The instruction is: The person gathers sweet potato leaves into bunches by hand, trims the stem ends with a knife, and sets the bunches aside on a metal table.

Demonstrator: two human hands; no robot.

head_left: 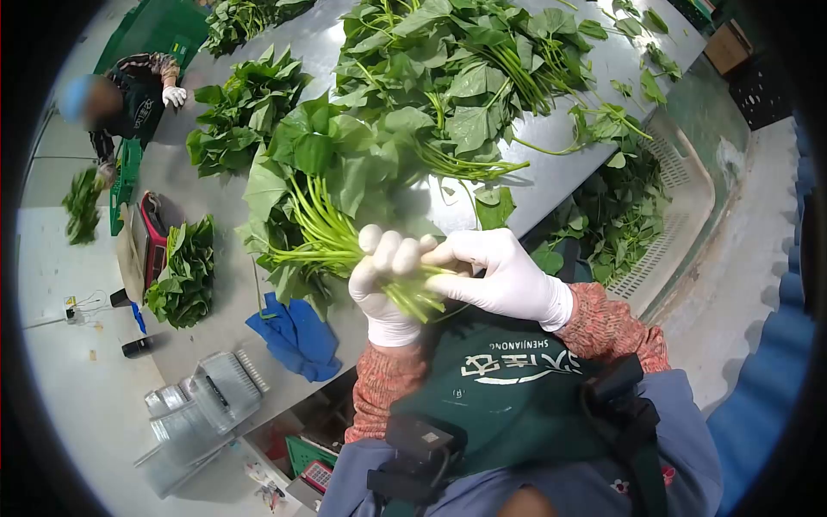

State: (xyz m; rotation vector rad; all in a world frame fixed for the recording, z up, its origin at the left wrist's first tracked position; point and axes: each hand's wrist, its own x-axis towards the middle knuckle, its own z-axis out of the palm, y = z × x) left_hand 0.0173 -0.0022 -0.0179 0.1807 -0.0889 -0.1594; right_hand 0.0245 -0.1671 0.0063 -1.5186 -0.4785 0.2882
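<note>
White gloves cover both hands. My left hand (389, 280) is wrapped round the stems of a bunch of leafy greens (323, 215), whose leaves point up and away from me. The cut stem ends stick out below the fist. My right hand (495, 276) touches the stems from the right, thumb and fingers pinched together near the stem ends; what lies between them is too small to make out. Beyond the hands, a large heap of loose greens (465, 77) lies on the metal table (551, 185).
More bunches (245, 112) lie on the table's left part, one (183, 271) beside a red scale (153, 237). A blue cloth (297, 338) and clear plastic packs (211, 392) are nearer. A white basket (685, 228) of greens stands right. A co-worker (129, 103) stands far left.
</note>
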